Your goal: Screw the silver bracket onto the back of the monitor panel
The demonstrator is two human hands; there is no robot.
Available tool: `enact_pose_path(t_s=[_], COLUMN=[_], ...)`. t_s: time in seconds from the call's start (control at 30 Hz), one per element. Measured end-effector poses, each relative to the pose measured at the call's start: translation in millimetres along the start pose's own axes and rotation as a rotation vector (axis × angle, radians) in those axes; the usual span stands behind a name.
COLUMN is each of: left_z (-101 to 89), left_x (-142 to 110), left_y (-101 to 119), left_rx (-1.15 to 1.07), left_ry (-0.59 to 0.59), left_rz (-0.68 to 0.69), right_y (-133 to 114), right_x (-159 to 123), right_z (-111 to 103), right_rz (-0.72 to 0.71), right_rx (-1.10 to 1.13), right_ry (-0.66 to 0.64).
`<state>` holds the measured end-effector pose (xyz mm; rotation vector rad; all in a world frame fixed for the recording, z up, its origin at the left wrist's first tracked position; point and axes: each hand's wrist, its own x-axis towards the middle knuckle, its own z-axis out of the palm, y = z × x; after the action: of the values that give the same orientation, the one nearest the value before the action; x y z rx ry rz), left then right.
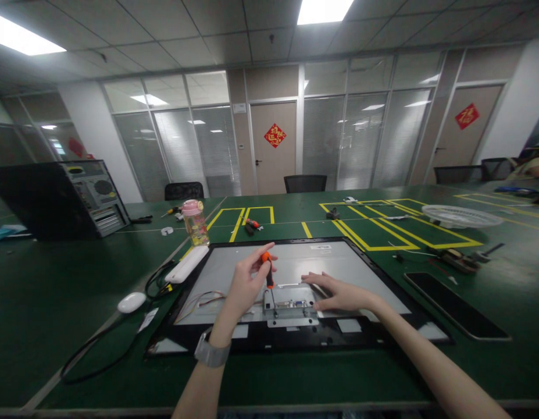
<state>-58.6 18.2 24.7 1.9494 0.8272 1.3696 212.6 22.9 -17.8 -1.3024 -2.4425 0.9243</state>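
Note:
A display panel point(356, 273) with a black frame lies on the green table, its grey metal back facing up. Near its front edge sits a small metal bracket point(291, 314) with ports along its side. My left hand point(247, 279), wearing a silver wristband, grips an orange and black screwdriver point(270, 273), held upright with its shaft reaching down to the bracket's left part. My right hand point(336, 291) rests with fingers spread at the bracket's right side. Thin wires point(208, 299) run across the panel left of the bracket.
Left of the panel are a white power strip point(188, 265), a mouse point(132, 302), a black cable and a pink-lidded bottle point(194, 224). A computer case point(55, 198) stands further left. To the right lie a dark flat slab point(456, 305) and a round white ring point(461, 215). Another screwdriver point(252, 223) lies behind.

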Motion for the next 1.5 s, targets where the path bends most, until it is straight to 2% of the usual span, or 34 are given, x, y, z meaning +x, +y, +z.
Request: enact_pose_path(t_s=[0.23,0.4,0.6,0.83,1.0,1.23,1.5], left_z=[2.4,4.7,3.7,4.0,4.6,6.8,6.6], left_x=[-0.6,-0.8,-1.3,-2.8,-2.4,-3.3,-3.2], left_y=[3.6,6.3,4.1,4.4,1.3,3.9,8.2], left_rx=[0.231,0.172,0.280,0.177,0.282,0.237,0.289], left_ry=[0.052,0.038,0.103,0.046,0.120,0.075,0.136], left_rz=[0.154,0.152,0.220,0.180,0.234,0.213,0.248], right_y=[3.6,2.1,1.9,2.1,1.5,5.2,1.2], right_x=[0.7,0.3,0.4,0.6,0.2,1.1,-0.6], right_z=[0.8,-0.2,0.4,0.5,0.1,1.6,0.4], right_rz=[-0.006,-0.007,-0.017,-0.011,-0.005,-0.012,-0.007], right_rx=[0.002,-0.005,0.009,0.011,0.007,0.008,0.024], right_ry=[-0.003,-0.004,-0.003,0.001,-0.004,0.005,0.004])
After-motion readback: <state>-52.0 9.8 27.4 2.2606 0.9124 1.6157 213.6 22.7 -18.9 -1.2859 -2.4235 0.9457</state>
